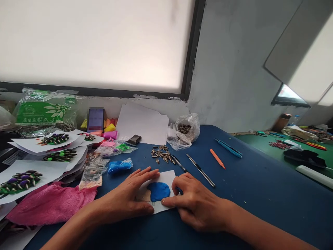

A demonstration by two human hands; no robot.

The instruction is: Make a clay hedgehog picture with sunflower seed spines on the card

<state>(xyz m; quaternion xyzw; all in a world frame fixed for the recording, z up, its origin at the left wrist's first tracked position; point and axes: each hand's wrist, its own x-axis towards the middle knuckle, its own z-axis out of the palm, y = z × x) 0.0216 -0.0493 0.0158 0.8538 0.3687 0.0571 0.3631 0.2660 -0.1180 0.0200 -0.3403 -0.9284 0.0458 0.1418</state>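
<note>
A small white paper card (171,177) lies on the blue table with a flat, rounded patch of blue clay (159,191) on it. A beige clay piece (145,196) joins the patch on its left, and pen lines show below. My left hand (127,196) rests flat over the card's left side, fingers stretched out and holding nothing. My right hand (195,200) is at the card's right edge with its fingers curled in. Its thumb touches the lower right rim of the blue clay. I see nothing inside those curled fingers.
Behind the card lie sunflower seeds (163,154), a pen (179,164), a craft knife (200,170), an orange tool (218,159) and blue tweezers (229,148). To the left are bagged blue clay (120,166), a pink cloth (52,205) and seed-covered cards (23,178).
</note>
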